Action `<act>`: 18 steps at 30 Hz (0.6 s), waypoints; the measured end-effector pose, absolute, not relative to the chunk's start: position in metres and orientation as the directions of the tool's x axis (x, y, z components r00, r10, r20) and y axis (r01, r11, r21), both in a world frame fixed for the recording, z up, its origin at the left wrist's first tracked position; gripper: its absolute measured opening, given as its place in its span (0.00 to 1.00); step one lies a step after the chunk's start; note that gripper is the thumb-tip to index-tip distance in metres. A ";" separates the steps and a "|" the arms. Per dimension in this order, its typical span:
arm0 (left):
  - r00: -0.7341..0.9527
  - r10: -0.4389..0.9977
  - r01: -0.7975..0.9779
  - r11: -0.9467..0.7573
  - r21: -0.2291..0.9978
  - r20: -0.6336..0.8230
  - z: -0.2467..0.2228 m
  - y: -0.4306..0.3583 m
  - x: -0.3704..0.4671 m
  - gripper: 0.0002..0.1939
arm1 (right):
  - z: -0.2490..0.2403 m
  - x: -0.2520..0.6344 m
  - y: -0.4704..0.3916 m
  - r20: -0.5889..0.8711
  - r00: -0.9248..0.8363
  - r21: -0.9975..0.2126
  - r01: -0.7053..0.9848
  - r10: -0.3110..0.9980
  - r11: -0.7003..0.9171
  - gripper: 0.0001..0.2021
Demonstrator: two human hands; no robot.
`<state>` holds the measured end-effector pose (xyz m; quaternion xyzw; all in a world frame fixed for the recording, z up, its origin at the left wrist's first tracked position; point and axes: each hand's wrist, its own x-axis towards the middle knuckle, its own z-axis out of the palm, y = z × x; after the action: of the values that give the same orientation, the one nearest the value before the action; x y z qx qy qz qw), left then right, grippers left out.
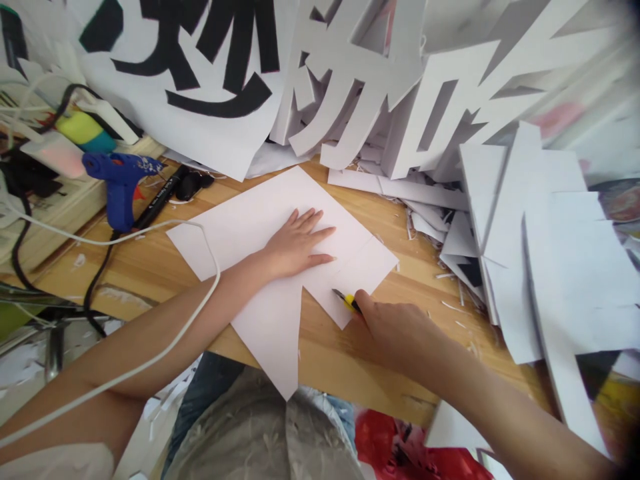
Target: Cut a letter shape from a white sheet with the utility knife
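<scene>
A white sheet of board with an angular notch in its near side lies on the wooden table. My left hand rests flat on it, fingers spread. My right hand is closed round a yellow and black utility knife. The blade tip is over the narrow part of the sheet, right of the notch; whether it touches the surface I cannot tell. One pointed end of the sheet hangs past the table's near edge. A white cable runs across my left forearm.
A blue glue gun and a black marker lie at the left. White cut-out characters stand at the back beside a sheet with black lettering. Board offcuts pile up at the right. Scraps litter the wooden table.
</scene>
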<state>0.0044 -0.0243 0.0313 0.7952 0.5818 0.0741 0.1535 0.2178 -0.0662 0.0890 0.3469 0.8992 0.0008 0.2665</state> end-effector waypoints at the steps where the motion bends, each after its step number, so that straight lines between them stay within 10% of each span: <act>1: 0.312 0.948 0.903 -0.275 0.331 -0.062 0.032 -0.024 0.004 0.33 | 0.089 0.219 -0.067 -0.481 -0.618 0.182 0.624 0.622 0.760 0.04; 18: 0.303 0.952 0.906 -0.273 0.323 -0.044 0.028 -0.024 0.004 0.33 | 0.088 0.239 -0.078 -0.545 -0.545 0.166 0.674 0.637 0.719 0.04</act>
<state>0.0037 -0.0236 0.0279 0.7939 0.5852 0.0793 0.1451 0.2394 -0.0778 0.0880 0.3733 0.8784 -0.0313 0.2968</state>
